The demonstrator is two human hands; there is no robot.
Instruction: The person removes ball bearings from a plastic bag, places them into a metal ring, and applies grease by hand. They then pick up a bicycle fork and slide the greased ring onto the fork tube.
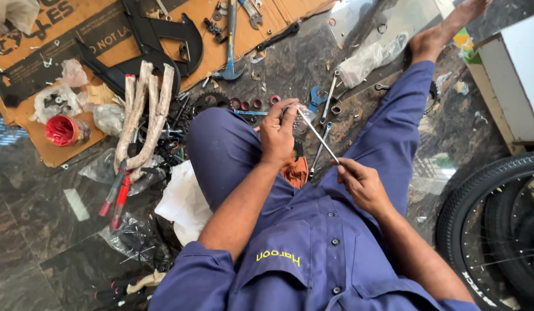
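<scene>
Holding: your right hand (pixel 362 183) pinches the near end of a thin, shiny, straight metal rod (pixel 317 136), fingers closed tight round it.
Left hand: your left hand (pixel 277 133) is curled shut on the far end of the rod, up by a small see-through plastic bag (pixel 304 115).
Where the rod is: it slants in the air between your two hands, above your lap and your blue trouser legs (pixel 232 152).
How it feels: it looks light, hard and smooth, so it may slip. It is thin, so I think it could bend if you push hard.
Where to grab: hold it near both ends, like you do now.
Close by: an orange rag (pixel 296 171) lies between your knees. Silver spanners (pixel 329 95) and small red rings (pixel 256 104) lie just past your left hand.
Further out: a blue-handled hammer (pixel 230 40) lies on flat brown cardboard (pixel 48 34). Bent forks wrapped in brown paper (pixel 145 112) and a little red tub (pixel 63 130) are on your left.
Floor: you sit on a dark, shiny stone floor (pixel 36 219). It looks hard and slippery.
Room: a black bike wheel (pixel 491 224) stands on your right, near a white box (pixel 517 80).
</scene>
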